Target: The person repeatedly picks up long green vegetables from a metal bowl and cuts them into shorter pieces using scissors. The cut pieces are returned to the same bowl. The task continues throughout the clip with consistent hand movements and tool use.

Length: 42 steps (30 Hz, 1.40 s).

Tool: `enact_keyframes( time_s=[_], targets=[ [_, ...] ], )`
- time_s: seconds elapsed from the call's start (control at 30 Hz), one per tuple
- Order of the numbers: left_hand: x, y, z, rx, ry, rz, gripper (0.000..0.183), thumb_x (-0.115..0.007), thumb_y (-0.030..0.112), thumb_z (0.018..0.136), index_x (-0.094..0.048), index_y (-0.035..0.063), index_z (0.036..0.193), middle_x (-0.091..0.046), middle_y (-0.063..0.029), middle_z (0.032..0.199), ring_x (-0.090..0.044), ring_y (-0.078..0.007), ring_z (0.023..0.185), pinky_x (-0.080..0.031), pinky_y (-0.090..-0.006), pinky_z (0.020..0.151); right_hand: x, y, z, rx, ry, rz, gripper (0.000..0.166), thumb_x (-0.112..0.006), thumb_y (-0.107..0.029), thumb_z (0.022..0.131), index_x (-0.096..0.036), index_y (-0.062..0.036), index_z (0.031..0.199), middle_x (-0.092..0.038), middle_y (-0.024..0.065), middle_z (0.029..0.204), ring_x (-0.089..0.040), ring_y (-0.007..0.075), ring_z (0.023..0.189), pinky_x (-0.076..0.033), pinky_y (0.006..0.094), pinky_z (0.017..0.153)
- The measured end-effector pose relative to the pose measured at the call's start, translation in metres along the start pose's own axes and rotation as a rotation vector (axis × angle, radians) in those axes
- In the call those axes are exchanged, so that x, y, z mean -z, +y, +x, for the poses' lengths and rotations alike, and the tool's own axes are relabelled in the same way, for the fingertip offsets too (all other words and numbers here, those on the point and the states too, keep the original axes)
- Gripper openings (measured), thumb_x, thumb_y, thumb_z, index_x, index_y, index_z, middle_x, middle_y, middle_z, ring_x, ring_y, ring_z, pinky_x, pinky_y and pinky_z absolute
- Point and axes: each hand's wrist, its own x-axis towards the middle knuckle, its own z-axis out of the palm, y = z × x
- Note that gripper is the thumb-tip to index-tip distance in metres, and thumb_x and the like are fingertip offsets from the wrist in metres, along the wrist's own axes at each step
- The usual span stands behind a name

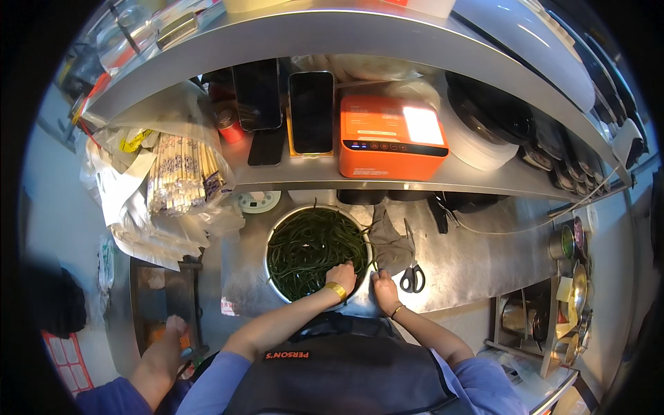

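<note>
A round metal bowl (268, 259) stands on the steel counter, heaped with long dark-green strands (306, 246), which look like seaweed or a thin vegetable. My left hand (341, 276), below a gold-coloured bracelet, is curled into the strands inside the bowl's near right side; its fingertips are hidden. Just outside the right rim, my right hand (385, 293) pinches the end of a strand that hangs over the edge. Scissors (412, 279) with black handles lie right of this hand, blades pointing away. A crumpled grey cloth (390, 244) lies between bowl and scissors.
Above the counter's back runs a steel shelf (290, 174) with an orange device (391, 137), phones (311, 111) and bagged chopsticks (179, 166). A kitchen scale (259, 202) sits behind the bowl. Another person's arm (155, 358) reaches in at lower left. A cable (498, 232) crosses the right side.
</note>
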Motion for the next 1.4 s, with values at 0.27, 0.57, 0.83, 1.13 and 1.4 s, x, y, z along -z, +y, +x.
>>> enact_keyframes(
  time_s=[0.27,0.57,0.83,1.13,1.4],
  targets=[
    [0.085,-0.043,-0.035,-0.084,0.236,-0.256,0.021,-0.047,0.022,0.086,-0.052,0.0022,0.085,-0.059,-0.0218,0.082,-0.056,-0.0396,0.081,-0.045,-0.0464,0.068,0.031,-0.008,0.037,-0.154,0.264,0.377,0.026,-0.055,0.0,0.065,-0.046,0.0019,0.09,-0.05,0.0217,0.088,-0.054,0.0399,0.074,-0.046,0.043,0.066],
    [0.182,-0.084,-0.084,-0.181,0.279,-0.536,0.023,-0.04,0.018,0.093,-0.048,0.0015,0.078,-0.053,-0.0086,0.072,-0.051,-0.0131,0.051,-0.041,-0.0273,0.05,-0.007,0.027,0.064,-0.138,0.153,0.226,0.011,-0.048,-0.004,0.075,-0.058,0.0014,0.074,-0.059,0.0214,0.078,-0.059,0.0374,0.067,-0.049,0.0444,0.06],
    [0.229,-0.066,-0.124,-0.219,0.336,-0.795,0.022,-0.037,0.018,0.095,-0.049,0.0022,0.086,-0.054,-0.0044,0.08,-0.051,-0.008,0.061,-0.041,-0.0209,0.052,0.123,-0.021,0.052,-0.069,0.323,0.705,0.01,-0.055,0.002,0.069,-0.063,0.0006,0.076,-0.062,0.0176,0.075,-0.061,0.0326,0.069,-0.049,0.0369,0.065],
    [0.23,-0.033,-0.125,-0.24,0.198,-0.827,0.014,-0.046,0.015,0.091,-0.053,0.0029,0.094,-0.055,0.0007,0.074,-0.048,-0.0042,0.059,-0.038,-0.0175,0.053,0.146,-0.039,0.03,0.046,0.141,0.648,0.032,-0.053,-0.004,0.075,-0.056,0.0011,0.106,-0.056,0.0223,0.101,-0.056,0.0369,0.086,-0.046,0.0401,0.078],
    [0.161,-0.065,-0.056,-0.344,0.44,-0.375,0.018,-0.053,0.019,0.086,-0.055,0.0012,0.085,-0.05,-0.012,0.082,-0.052,-0.0235,0.076,-0.042,-0.0295,0.067,0.034,0.063,-0.019,-0.439,0.148,-0.095,0.041,-0.063,-0.006,0.064,-0.045,-0.0018,0.101,-0.047,0.0172,0.092,-0.053,0.0305,0.08,-0.049,0.0361,0.062]
  ],
)
